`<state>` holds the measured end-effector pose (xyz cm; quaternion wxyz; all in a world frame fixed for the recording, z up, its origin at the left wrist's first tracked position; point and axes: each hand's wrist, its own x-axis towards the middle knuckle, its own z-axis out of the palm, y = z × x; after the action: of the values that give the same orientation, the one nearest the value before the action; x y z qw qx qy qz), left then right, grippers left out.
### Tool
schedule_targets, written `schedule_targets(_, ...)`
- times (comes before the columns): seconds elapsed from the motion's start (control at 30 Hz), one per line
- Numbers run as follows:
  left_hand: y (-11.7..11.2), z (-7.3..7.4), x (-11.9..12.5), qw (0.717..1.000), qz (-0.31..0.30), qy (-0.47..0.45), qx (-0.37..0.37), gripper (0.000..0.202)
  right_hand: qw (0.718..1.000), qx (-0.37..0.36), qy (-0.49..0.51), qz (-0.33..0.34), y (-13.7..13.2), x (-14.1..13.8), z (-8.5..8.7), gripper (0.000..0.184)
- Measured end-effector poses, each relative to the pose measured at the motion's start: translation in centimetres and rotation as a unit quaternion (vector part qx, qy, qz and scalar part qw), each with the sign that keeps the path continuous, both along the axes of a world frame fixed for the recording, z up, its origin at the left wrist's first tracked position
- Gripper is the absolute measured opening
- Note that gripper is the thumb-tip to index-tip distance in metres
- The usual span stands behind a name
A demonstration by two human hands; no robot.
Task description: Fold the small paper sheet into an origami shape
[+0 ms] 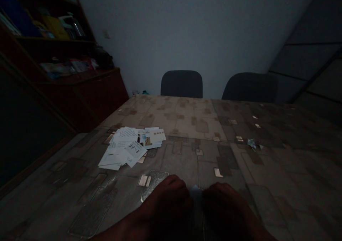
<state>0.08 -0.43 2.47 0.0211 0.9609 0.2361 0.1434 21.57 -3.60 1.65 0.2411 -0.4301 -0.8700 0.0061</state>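
Observation:
Close together at the bottom of the head view are my left hand (172,198) and my right hand (223,203), both dark in the dim light. Their fingers are curled inward, closed on a small pale piece of paper (196,191) that shows in the gap between them. Its tip points away from me; the rest is hidden by my fingers. Beyond my left hand lies a loose, overlapping pile of printed white cards (125,146) on the patterned tablecloth (184,159).
A small crumpled scrap (251,144) lies on the right part of the table. Two dark chairs, one at the centre (181,84) and another chair (249,87) to the right, stand behind the far edge. A wooden cabinet (98,95) with cluttered shelves is at the left.

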Motion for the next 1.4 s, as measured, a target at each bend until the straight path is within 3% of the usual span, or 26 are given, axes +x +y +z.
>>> schedule_targets(0.13, 0.2, 0.0, 0.5, 0.998, -0.016, 0.014, 0.064, 0.023, 0.998, 0.03, -0.043, 0.018, 0.5, -0.9, -0.6, 0.026)
schedule_targets(0.27, 0.2, -0.8, 0.2, 0.998, 0.049, -0.005, 0.024, 0.027, 0.997, 0.055, -0.044, 0.011, 0.8, -1.1, 0.0, 0.021)
schedule_targets(0.37, 0.3, -0.8, -0.1, 0.995, 0.09, -0.043, -0.019, 0.023, 0.999, 0.036, -0.001, -0.018, 1.0, -1.2, 0.6, 0.021)
schedule_targets(0.5, 0.4, -0.1, -0.2, 0.979, 0.092, -0.155, -0.099, 0.013, 0.996, 0.031, 0.07, -0.041, 1.2, -1.7, 1.2, 0.018)
schedule_targets(0.77, 0.7, 0.3, 0.4, 0.963, 0.081, -0.245, -0.073, 0.014, 0.992, -0.003, 0.118, -0.039, 1.1, -2.6, 1.7, 0.019)
schedule_targets(0.87, 0.8, 0.4, 0.5, 0.961, 0.079, -0.249, -0.09, 0.013, 0.992, -0.026, 0.116, -0.032, 1.0, -2.3, 2.0, 0.017)
schedule_targets(1.1, 1.4, 0.6, -0.2, 0.935, 0.105, -0.269, -0.204, 0.017, 0.99, -0.096, 0.104, -0.013, 1.9, -0.6, 2.3, 0.018)
schedule_targets(1.23, 1.5, 0.5, -0.3, 0.932, 0.096, -0.272, -0.222, 0.018, 0.989, -0.107, 0.102, -0.029, 2.2, 0.0, 2.2, 0.02)
schedule_targets(1.4, 1.7, 1.3, -0.9, 0.91, 0.166, -0.272, -0.265, 0.018, 0.973, -0.117, 0.149, -0.129, 2.6, 2.1, 2.7, 0.019)
